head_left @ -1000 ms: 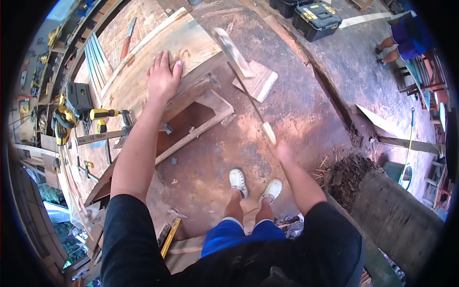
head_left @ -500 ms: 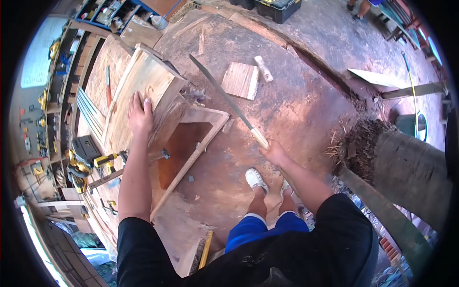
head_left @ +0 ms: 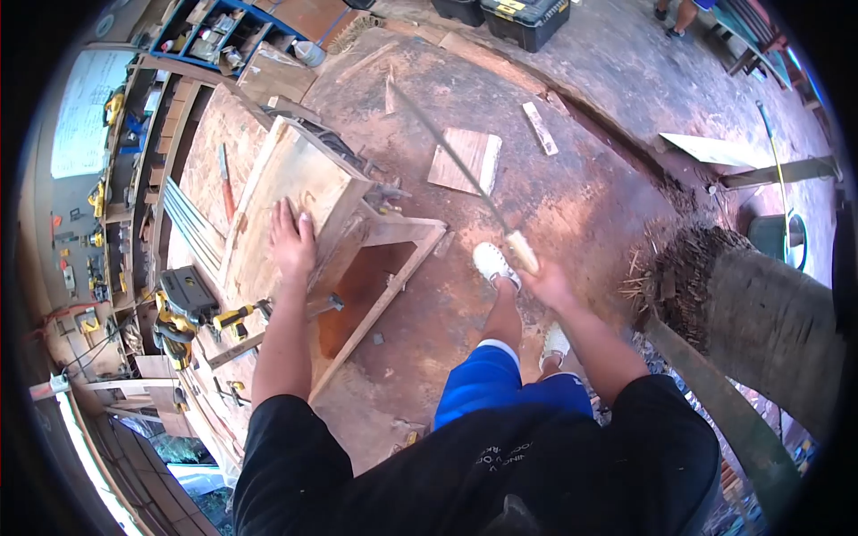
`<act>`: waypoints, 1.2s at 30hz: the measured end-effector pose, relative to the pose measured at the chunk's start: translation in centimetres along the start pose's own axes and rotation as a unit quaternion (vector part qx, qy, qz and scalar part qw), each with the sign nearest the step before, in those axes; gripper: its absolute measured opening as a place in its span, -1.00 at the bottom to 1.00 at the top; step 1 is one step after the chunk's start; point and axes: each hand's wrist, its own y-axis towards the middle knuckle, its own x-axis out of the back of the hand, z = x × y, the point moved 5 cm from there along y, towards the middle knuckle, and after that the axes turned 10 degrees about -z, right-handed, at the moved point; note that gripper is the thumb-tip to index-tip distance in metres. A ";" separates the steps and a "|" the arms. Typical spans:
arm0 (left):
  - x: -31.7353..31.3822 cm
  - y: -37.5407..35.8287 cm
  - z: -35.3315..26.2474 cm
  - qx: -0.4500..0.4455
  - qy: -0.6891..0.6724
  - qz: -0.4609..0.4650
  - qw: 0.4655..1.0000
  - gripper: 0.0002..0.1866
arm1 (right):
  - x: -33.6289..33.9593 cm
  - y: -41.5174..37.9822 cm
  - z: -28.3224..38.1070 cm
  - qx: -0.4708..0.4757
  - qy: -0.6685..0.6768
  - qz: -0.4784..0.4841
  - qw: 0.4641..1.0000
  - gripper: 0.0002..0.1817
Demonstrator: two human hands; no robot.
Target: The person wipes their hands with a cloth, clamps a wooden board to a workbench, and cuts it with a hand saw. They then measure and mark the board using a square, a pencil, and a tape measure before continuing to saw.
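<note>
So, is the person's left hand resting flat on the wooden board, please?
Yes, the left hand lies palm-down on the wooden board.

Daylight scene, bright overall; strongest light falls on the far concrete floor (head_left: 626,71) at the upper right, which is washed pale, while the near floor reads a saturated red-brown. Fisheye lens: heavy barrel distortion, straight edges of the wooden panel (head_left: 295,192) and the shelving (head_left: 134,179) at left bow outward, and a black vignette cuts all four corners. The long blade (head_left: 447,147) shows motion blur and is thin and smeared along its length, and the right hand (head_left: 547,284) is slightly soft; the near black shirt (head_left: 483,464) is dark with little detail.
</note>
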 end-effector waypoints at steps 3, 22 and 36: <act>0.5 0.1 -0.7 0.018 0.009 0.031 0.999 -0.35 | 3.9 1.7 0.0 -0.076 -0.113 -0.025 0.990 -0.54; -9.4 19.0 -11.2 -0.286 0.194 0.578 0.739 -0.54 | 19.7 10.4 2.3 -0.059 -0.215 -0.097 0.970 -0.56; -5.7 8.5 -16.3 -0.262 0.076 0.623 0.733 -0.55 | 22.9 27.7 9.6 0.117 -0.255 0.008 0.960 -0.58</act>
